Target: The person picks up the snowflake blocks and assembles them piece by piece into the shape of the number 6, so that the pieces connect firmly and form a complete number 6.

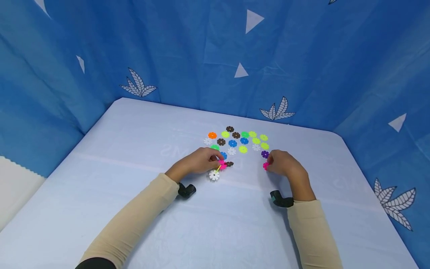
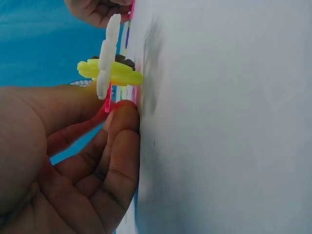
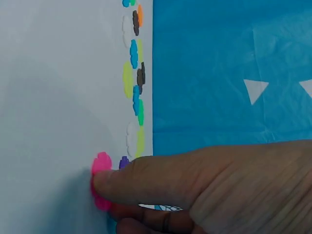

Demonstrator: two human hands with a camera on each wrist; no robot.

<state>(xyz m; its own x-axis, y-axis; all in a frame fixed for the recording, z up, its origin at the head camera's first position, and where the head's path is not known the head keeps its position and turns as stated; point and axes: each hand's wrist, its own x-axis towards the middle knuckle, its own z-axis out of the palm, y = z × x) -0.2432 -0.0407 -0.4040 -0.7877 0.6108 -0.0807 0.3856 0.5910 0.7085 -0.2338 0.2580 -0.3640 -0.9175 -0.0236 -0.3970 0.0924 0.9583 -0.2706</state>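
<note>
Left grip (image 1: 199, 160): a pink disc (image 1: 222, 164) is pinched, clustered with a yellow disc (image 2: 127, 75) and a white disc (image 1: 214, 175).
Right grip (image 1: 285, 163): a second pink disc (image 3: 102, 161) is pinched, near the purple disc (image 1: 265, 154).
Joined: three discs, seemingly; whether the brown disc (image 1: 230, 164) is attached cannot be told.
Left over: many loose discs (image 1: 233, 143) are spread on the counter (image 1: 231, 224); most seem unused.
</note>
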